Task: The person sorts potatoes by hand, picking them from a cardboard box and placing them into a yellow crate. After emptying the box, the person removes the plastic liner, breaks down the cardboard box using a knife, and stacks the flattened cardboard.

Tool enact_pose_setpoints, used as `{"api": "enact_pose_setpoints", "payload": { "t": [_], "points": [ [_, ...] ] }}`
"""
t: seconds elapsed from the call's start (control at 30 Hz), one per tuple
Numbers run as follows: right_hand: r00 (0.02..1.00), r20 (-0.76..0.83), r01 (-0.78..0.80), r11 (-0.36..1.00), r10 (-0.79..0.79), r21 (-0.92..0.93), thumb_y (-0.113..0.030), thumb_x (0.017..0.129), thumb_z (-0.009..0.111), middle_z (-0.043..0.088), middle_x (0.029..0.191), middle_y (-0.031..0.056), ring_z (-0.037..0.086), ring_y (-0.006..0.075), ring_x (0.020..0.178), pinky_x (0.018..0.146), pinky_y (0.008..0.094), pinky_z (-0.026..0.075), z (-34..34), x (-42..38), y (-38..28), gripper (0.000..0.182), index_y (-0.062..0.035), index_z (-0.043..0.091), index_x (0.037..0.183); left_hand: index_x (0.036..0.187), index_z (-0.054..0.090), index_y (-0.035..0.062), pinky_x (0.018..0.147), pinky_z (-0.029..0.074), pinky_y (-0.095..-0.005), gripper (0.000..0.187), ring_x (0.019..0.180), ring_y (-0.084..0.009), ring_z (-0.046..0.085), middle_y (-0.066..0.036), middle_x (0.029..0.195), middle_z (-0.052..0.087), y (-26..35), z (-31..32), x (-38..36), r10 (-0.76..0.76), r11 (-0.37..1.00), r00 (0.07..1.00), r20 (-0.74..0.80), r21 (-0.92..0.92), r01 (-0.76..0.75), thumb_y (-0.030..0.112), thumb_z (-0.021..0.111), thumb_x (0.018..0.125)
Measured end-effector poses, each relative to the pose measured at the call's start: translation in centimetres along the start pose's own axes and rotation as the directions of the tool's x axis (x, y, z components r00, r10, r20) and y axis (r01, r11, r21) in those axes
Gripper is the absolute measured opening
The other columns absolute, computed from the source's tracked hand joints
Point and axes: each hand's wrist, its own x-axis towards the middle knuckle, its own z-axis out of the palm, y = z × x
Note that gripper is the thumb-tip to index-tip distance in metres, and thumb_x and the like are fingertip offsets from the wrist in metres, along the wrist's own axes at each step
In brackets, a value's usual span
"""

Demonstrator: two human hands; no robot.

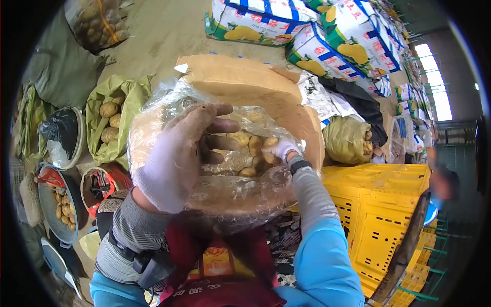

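A cardboard box (240, 77) lined with clear plastic film (245, 192) stands in front of me, with several potatoes (254, 146) inside. My left hand (176, 153), in a white glove with dark, dirty fingers, is raised over the box's left part. Its fingers are spread and hold nothing. Inside the box on the right, my right hand (280, 150), also in a white glove, is closed against a potato (271, 157); its fingertips are partly hidden. The left hand covers some of the box's contents.
On the left are an open green sack of potatoes (110, 120), a red-lined bucket (99, 187) and a blue-grey basin of potatoes (71, 189). Yellow crates (378, 204) stand close on the right. Printed potato bags (261, 25) are at the back. A rolled green sack (348, 140) lies right of the box.
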Motion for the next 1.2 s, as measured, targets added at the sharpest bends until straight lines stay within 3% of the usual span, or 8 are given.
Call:
{"api": "enact_pose_setpoints", "payload": {
  "t": [0.17,0.47,0.53,0.67,0.83,1.0,1.1,1.2],
  "points": [
    [0.949,-0.281,0.299,0.701,-0.145,0.648,-0.045,0.085,0.071,0.063,0.120,0.0153,0.060,0.0221,0.110,0.092,0.0321,0.048,-3.1,-1.7,0.8,0.067,0.0046,0.056,0.127,0.132,0.049,0.0066,0.077,0.051,-0.0339,0.039,0.100,-0.0160,0.059,-0.005,0.107,0.061,-2.9,1.1,-0.6,0.029,0.999,0.997,0.071,0.041,-0.032,0.029,0.051,0.100],
    [0.662,-0.688,0.737,0.423,-0.296,0.527,-0.045,0.093,0.062,0.050,0.136,0.0284,0.051,0.0352,0.126,0.106,0.0374,0.039,-6.7,-16.3,-8.2,0.073,0.0047,0.038,0.141,0.147,0.033,0.0104,0.101,0.047,-0.0442,0.051,0.123,-0.0275,0.053,-0.010,0.141,0.048,-7.9,1.2,1.7,-0.002,0.960,0.909,0.416,-0.255,0.119,0.026,0.050,0.101],
    [0.701,-0.651,0.598,0.738,-0.291,0.313,-0.031,0.086,0.071,0.038,0.148,0.0237,0.032,0.0327,0.141,0.114,0.0391,0.029,-7.4,-21.1,-11.1,0.075,-0.0025,0.035,0.145,0.146,0.034,0.0083,0.101,0.047,-0.0429,0.050,0.124,-0.0262,0.053,-0.010,0.140,0.049,-8.7,0.2,2.1,-0.047,0.935,0.906,0.420,-0.302,0.188,0.023,0.050,0.101],
    [0.558,-0.761,0.762,0.569,-0.332,0.310,-0.029,0.088,0.069,0.057,0.129,0.0223,0.056,0.0310,0.118,0.101,0.0374,0.044,-6.4,-17.7,-10.2,0.050,-0.0025,0.055,0.128,0.143,0.035,-0.0010,0.104,0.045,-0.0372,0.046,0.126,-0.0244,0.051,-0.013,0.142,0.047,-8.1,-1.1,2.4,0.173,0.674,0.747,0.642,0.475,-0.565,0.015,0.047,0.101],
    [0.741,-0.661,0.670,0.060,-0.117,0.740,-0.033,0.087,0.072,0.067,0.113,0.0165,0.064,0.0258,0.105,0.094,0.0341,0.049,-8.0,-16.2,-9.9,0.045,-0.0024,0.063,0.118,0.139,0.038,0.0002,0.102,0.046,-0.0348,0.061,0.119,-0.0216,0.055,-0.011,0.135,0.051,-7.1,0.6,1.9,0.131,0.991,0.856,0.500,-0.070,-0.111,0.010,0.067,0.086],
    [0.192,-0.923,0.786,0.616,-0.334,-0.059,-0.028,0.084,0.073,0.068,0.101,0.0119,0.066,0.0260,0.097,0.085,0.0341,0.052,-7.2,-20.1,-12.5,0.041,-0.0052,0.063,0.117,0.137,0.038,0.0012,0.098,0.049,-0.0336,0.069,0.119,-0.0204,0.055,-0.010,0.135,0.051,-6.0,0.5,0.8,0.190,0.894,0.876,0.443,0.290,-0.341,0.007,0.076,0.080],
    [0.326,-0.873,0.772,0.635,-0.364,0.023,-0.017,0.092,0.064,0.070,0.100,0.0130,0.068,0.0227,0.095,0.080,0.0345,0.054,-7.7,-18.7,-11.2,0.021,-0.0020,0.065,0.108,0.138,0.038,0.0025,0.095,0.052,-0.0357,0.062,0.120,-0.0217,0.054,-0.009,0.136,0.050,-6.2,0.9,1.4,-0.032,0.986,0.910,0.414,0.160,-0.038,0.005,0.071,0.084],
    [0.670,-0.742,0.734,0.191,-0.040,0.652,-0.012,0.096,0.057,0.071,0.091,0.0073,0.065,0.0147,0.080,0.074,0.0284,0.052,-8.4,-16.7,-10.4,0.017,-0.0022,0.070,0.102,0.138,0.038,0.0038,0.093,0.052,-0.0369,0.056,0.121,-0.0229,0.053,-0.009,0.137,0.049,-6.0,0.7,0.9,0.002,0.992,0.867,0.498,0.106,-0.063,0.004,0.064,0.089]
  ]
}}
